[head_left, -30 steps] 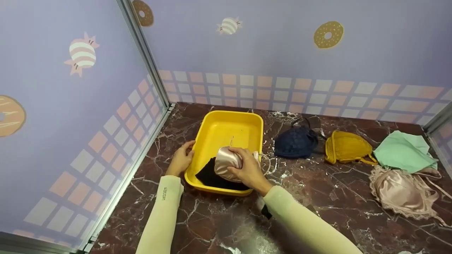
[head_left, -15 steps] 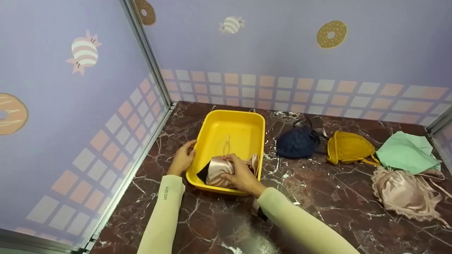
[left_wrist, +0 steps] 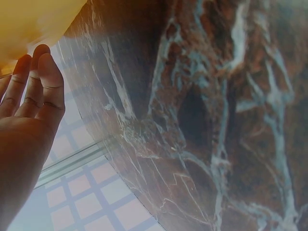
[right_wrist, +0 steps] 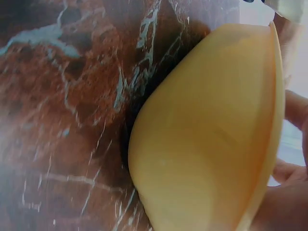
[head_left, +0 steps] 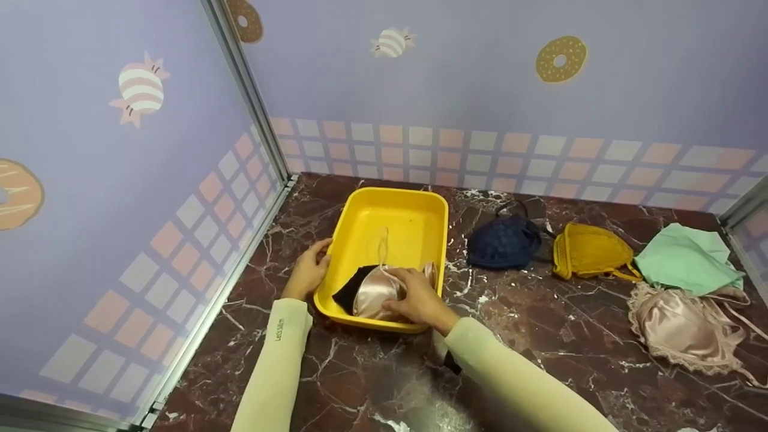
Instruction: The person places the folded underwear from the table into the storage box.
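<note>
In the head view, my right hand [head_left: 418,300] holds a folded pink satin bra [head_left: 373,292] by its cup, thumb on the near side and fingers over the top. The bra lies low in the front of a yellow plastic tray [head_left: 390,193], on top of a black cloth [head_left: 349,294]. A thin strap trails from it onto the tray's floor. My left hand [head_left: 308,273] rests at the tray's left rim. In the left wrist view its fingers [left_wrist: 31,86] lie against the outer wall, barely bent. The right wrist view shows mostly the tray's outer side [right_wrist: 202,130].
Right of the tray, in a row, lie a navy bra [head_left: 503,243], a mustard-yellow bra [head_left: 594,249] and a mint-green cloth [head_left: 687,258]. A pink lace-edged bra [head_left: 684,327] is in front of the mint one. Patterned walls [head_left: 468,90] bound the marble surface behind and at left.
My right hand has lowered the pink bra from above the tray's front onto the black cloth. Its strap, earlier hanging outside the right rim, is now inside. The left hand has stayed put.
</note>
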The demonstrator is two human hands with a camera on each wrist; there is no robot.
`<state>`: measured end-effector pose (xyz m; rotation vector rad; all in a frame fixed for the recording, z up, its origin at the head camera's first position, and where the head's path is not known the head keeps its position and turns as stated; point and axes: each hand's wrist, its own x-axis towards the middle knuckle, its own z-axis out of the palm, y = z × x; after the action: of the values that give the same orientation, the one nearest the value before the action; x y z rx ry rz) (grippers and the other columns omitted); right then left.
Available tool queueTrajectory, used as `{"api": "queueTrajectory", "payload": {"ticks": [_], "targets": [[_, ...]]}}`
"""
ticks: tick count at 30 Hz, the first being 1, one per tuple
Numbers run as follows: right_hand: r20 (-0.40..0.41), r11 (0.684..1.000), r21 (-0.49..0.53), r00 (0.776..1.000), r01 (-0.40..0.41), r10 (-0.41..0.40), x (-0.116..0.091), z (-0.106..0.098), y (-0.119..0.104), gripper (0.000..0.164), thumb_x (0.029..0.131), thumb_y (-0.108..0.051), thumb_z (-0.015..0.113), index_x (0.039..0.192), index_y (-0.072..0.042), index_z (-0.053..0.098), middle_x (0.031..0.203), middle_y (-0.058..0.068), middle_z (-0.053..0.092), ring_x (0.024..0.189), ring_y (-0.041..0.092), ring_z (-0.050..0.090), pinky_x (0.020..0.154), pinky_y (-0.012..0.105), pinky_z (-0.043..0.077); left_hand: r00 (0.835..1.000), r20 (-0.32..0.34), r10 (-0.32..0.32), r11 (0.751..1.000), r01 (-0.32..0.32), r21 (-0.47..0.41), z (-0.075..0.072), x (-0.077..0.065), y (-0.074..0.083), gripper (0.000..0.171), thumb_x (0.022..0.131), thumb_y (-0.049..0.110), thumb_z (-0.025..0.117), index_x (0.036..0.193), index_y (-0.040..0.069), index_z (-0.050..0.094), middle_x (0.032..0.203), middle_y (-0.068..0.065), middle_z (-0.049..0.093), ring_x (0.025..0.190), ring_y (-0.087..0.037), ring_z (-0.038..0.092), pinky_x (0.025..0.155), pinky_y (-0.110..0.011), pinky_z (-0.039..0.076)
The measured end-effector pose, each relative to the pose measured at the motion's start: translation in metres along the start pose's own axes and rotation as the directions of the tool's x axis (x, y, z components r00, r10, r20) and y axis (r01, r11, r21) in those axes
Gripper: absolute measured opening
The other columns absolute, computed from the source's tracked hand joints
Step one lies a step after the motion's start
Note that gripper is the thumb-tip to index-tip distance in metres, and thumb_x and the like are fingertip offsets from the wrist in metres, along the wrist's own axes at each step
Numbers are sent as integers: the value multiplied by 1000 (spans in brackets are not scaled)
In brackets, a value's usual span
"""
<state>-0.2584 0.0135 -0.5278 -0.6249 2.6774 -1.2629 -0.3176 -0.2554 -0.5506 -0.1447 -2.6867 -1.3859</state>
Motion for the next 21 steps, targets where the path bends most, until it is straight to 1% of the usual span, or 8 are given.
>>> {"api": "queueTrajectory", "payload": {"ticks": [3,7,10,13,18,21], "targets": [[-23,1000,24,1000,2,-2,-4,-11,1,70,76,-23,79,137,-9,48,130,18,48,119,33,44,100,48,35,1000,4,-9,1000,9,7,0,0,0,40,95,1,52,135,3,51,115,-16,60,100,-29,56,86,-42,45],[-89,999,26,996,35,-32,-10,-30,6,68,76,-22,79,135,-8,48,133,17,46,121,33,43,102,48,33,1000,6,-15,1000,15,12,1,1,0,40,95,2,52,135,4,51,115,-17,59,100,-29,56,86,-42,45],[-152,997,19,985,81,-77,-13,-46,10,66,76,-18,80,133,-5,50,132,18,48,119,33,45,102,47,32,1000,4,-12,1000,12,10,1,1,0,40,96,2,51,136,3,50,116,-18,59,100,-29,55,86,-43,44],[-203,996,21,976,91,-85,-14,-66,14,66,75,-17,80,132,-3,51,132,18,48,119,33,45,103,47,32,1000,0,-8,1000,8,-2,2,0,0,40,96,1,50,136,2,49,118,-19,58,101,-29,55,87,-43,44],[-260,998,15,964,66,-59,-15,-98,22,66,76,-18,80,134,-5,51,134,16,48,123,32,41,104,48,29,1000,-5,-13,1000,13,-9,3,0,2,40,96,0,49,136,2,49,119,-19,57,103,-30,54,89,-43,43],[-290,998,12,956,55,-49,-16,-113,28,66,77,-20,79,134,-5,50,133,15,48,124,31,40,105,48,27,1000,-6,-19,1000,19,-1,3,0,2,40,96,0,49,136,2,49,119,-18,56,105,-31,54,90,-43,43]]}}
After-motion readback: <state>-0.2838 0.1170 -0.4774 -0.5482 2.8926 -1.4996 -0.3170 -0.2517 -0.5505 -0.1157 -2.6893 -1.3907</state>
